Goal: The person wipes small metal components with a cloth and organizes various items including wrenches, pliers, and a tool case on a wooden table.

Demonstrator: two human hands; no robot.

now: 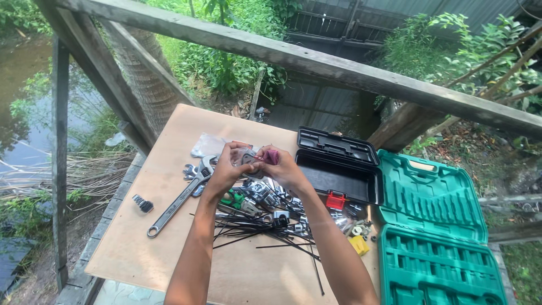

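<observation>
My green tool case [435, 237] lies beside the black toolbox [339, 164] with its red latch [335, 200]; silver wrench [180, 200], tan worktop [164, 248].

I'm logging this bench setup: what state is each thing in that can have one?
Black toolbox: open, lid up.
Green tool case: open flat, slots empty.
Adjustable wrench: lying flat on the board.
Black cable ties: loose, scattered.
Left hand and right hand: raised together, pinching a small part.

Hands: two are counted, left [226, 169] and right [280, 166].
Adjustable wrench [180, 197]: one.
Black toolbox [337, 166]: one, lid open.
Green socket case [435, 237]: one, right of the black toolbox.
Black cable ties [265, 234]: too many to be counted.
</observation>
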